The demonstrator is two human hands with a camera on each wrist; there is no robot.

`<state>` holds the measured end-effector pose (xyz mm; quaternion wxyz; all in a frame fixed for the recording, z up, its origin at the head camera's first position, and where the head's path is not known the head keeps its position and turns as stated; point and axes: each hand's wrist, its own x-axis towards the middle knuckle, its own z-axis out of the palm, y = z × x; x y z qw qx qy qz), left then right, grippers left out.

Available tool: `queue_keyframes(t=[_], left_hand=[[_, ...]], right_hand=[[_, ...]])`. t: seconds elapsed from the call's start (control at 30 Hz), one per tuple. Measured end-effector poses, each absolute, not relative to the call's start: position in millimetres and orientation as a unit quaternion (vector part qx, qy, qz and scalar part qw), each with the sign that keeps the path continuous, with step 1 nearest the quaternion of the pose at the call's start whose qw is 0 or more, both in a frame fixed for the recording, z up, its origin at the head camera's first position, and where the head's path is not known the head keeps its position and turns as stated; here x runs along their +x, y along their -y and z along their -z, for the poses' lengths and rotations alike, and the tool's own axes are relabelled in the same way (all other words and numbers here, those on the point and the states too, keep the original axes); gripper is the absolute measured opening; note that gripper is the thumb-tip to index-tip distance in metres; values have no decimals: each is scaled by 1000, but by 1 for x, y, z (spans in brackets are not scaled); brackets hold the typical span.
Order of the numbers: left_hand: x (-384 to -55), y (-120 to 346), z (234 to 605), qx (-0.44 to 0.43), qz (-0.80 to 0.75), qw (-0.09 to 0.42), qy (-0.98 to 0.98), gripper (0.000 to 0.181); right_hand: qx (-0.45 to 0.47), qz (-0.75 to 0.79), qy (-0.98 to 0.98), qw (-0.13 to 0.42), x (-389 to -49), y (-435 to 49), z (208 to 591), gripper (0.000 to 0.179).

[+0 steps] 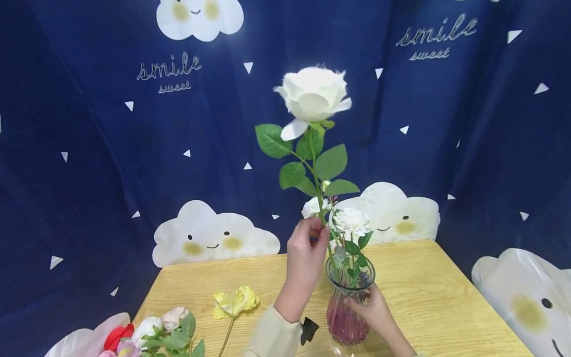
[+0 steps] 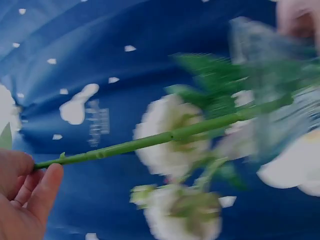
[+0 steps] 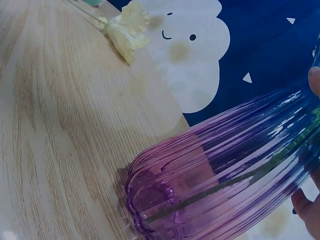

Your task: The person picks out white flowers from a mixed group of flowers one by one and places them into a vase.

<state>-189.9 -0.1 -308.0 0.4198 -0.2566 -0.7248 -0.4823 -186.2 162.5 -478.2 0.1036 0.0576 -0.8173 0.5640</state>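
My left hand (image 1: pixel 305 260) pinches the green stem of a large white rose (image 1: pixel 314 94), which stands upright with its leaves spread below the bloom. In the left wrist view the stem (image 2: pixel 150 143) runs from my fingers into the blurred vase mouth. My right hand (image 1: pixel 372 310) grips the side of a ribbed glass vase (image 1: pixel 348 322), purple at the base and clear at the rim. Smaller white flowers (image 1: pixel 351 220) with green leaves stand in it. Through the glass, the right wrist view shows a stem (image 3: pixel 220 186) reaching down to the base (image 3: pixel 150 200).
On the wooden table (image 1: pixel 415 297), a yellow flower (image 1: pixel 235 301) lies left of my left arm. Several mixed flowers (image 1: pixel 156 332), red, white and pink, are at the front left. A small black object (image 1: pixel 309 330) shows beside my left sleeve. A blue curtain (image 1: pixel 223 124) hangs behind.
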Motion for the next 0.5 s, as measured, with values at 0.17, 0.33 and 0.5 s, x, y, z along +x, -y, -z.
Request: queue_keyframes(t=[0.17, 0.33, 0.5], left_hand=[[-198, -7, 337, -242, 490, 339, 766, 12], [-200, -10, 349, -224, 388, 281, 849, 9], [-197, -9, 351, -196, 248, 264, 911, 4]], right_hand=[[54, -567, 816, 100, -185, -163, 480, 70], [41, -581, 809, 81, -186, -163, 480, 74], [46, -574, 813, 92, -187, -164, 481, 74]])
